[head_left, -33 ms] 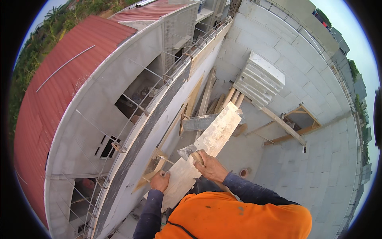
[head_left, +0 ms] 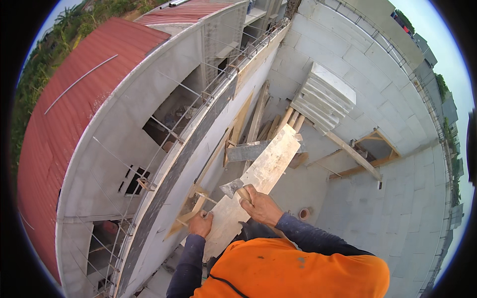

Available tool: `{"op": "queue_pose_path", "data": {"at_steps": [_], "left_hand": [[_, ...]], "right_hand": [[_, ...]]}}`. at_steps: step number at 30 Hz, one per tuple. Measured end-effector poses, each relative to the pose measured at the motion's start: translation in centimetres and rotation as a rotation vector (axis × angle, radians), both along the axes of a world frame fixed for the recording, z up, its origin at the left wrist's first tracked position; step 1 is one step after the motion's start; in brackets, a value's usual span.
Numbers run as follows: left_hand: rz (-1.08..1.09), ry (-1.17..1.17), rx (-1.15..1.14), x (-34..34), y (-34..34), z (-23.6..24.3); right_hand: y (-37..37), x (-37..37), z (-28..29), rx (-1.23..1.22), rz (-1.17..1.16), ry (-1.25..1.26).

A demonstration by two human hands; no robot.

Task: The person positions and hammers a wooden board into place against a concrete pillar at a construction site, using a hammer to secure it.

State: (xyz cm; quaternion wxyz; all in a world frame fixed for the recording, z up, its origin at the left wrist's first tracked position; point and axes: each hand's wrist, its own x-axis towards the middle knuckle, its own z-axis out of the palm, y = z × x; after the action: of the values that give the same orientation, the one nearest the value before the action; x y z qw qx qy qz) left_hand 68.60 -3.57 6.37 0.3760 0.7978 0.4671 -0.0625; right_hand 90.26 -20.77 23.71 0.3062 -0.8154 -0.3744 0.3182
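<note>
A long, pale wooden board [head_left: 268, 161] stretches away from my body, its surface stained and worn. My right hand [head_left: 261, 206] is closed round the wooden handle of a scraper [head_left: 231, 187]. The grey metal blade widens and points left, over the board's left edge; whether it touches the wood I cannot tell. Nearer to me, my left hand [head_left: 200, 223] is closed at the board's left edge, fingers curled and thumb up. Part of its grip is hidden. The near end of the board goes down beside my orange shirt [head_left: 298, 270].
Beyond the board, a stack of light grey slabs [head_left: 325, 97] rests near round timbers [head_left: 293, 119]. A grey plank [head_left: 246, 152] lies crosswise under the board. Formwork with steel rebar [head_left: 171, 130] runs along the left. A pipe opening [head_left: 304, 214] shows at right, below a wood-framed wall opening [head_left: 375, 146].
</note>
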Motion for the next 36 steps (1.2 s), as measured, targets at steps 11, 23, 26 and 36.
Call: {"op": "queue_pose_path", "data": {"at_steps": [11,23,26,36], "left_hand": [[0.055,-0.086,-0.032,6.2,-1.7,-3.0],[0.043,-0.015,-0.136,0.8,-4.9,-2.9],[0.057,-0.022,-0.122,-0.5,-5.5,-2.9],[0.126,-0.078,-0.106,-2.2,-5.5,-1.6]], "right_hand": [[2.3,4.0,-5.6,-0.26,0.293,-0.137],[0.1,-3.2,-9.1,-0.341,0.31,-0.096],[0.6,-4.7,-9.5,-0.334,0.366,-0.107],[1.9,-7.8,-9.7,-0.312,0.43,-0.219]]}}
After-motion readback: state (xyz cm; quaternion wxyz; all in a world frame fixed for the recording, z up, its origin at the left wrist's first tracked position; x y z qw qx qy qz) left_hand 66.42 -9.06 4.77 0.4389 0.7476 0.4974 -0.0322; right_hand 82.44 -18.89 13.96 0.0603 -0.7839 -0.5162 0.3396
